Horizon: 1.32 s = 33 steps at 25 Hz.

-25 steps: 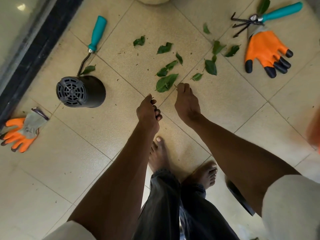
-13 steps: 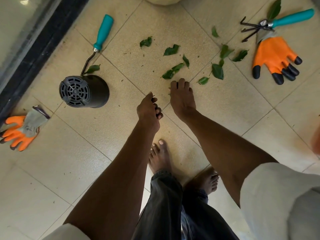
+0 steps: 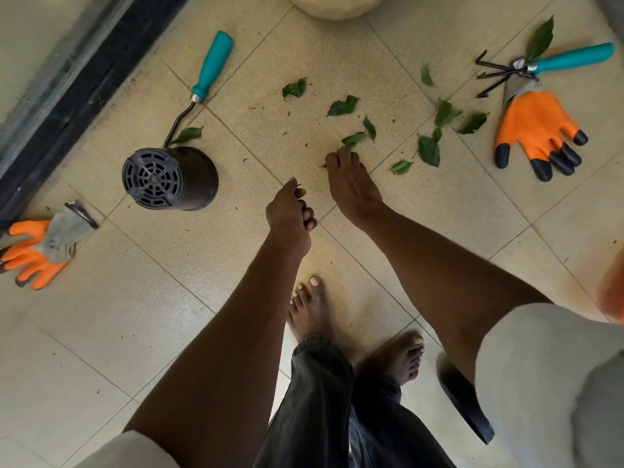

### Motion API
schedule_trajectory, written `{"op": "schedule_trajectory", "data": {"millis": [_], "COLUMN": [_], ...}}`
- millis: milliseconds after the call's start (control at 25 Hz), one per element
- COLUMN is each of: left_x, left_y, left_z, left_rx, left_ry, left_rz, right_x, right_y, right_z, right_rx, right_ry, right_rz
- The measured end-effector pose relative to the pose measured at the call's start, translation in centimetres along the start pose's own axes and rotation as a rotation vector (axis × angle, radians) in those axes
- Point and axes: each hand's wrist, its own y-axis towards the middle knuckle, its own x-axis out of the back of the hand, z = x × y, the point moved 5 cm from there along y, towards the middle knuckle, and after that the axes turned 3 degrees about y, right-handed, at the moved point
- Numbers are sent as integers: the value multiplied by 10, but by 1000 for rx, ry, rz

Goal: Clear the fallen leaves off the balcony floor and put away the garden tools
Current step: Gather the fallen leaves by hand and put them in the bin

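Leaf, small green curled one (image 3: 353,139), lies just beyond my right hand (image 3: 351,184), long axis slanting | right fingertips reach it, grip unclear | left hand (image 3: 290,211) nearer me, fingers curled, contents unclear.

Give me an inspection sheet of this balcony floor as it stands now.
Surface: beige tiled floor, specked with small debris.
Job's things: green leaves scattered ahead of the hands; teal-handled hook tool lying by the overturned black pot; teal-handled claw rake above the clawed orange glove.
Clutter: orange-and-grey glove at left.
Hands: left hand curled round something dark, unclear what; right hand reaching down, fingertips at a leaf.
Cables: nothing seen.
Surroundings: dark door track; pale planter at top edge.
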Motion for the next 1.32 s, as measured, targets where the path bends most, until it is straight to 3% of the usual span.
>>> {"op": "schedule_trajectory", "data": {"millis": [200,360,440,640,760,1040,1160,1320], "left_x": [-2,-7,-9,-17,-20,-30,-27,-21], "left_y": [-1,-2,-1,2,2,2,4,4], "left_z": [-5,-6,-7,-12,-16,-24,-27,-35], "left_rx": [7,14,9,-7,-9,-14,-5,-9], "left_ry": [-7,2,11,11,2,8,9,-14], "left_rz": [4,13,17,31,35,58,50,42], "right_x": [11,16,10,10,15,28,20,29], "right_y": [-13,15,20,8,1,40,34,30], "right_z": [-8,-22,-24,-17,-20,-58,-54,-44], "right_rx": [78,-161,-218,-121,-69,-402,-340,-213], "right_ry": [43,-20,-36,26,78,52,49,72], "right_rz": [-51,-64,40,58,-51,-13,18,-83]}}
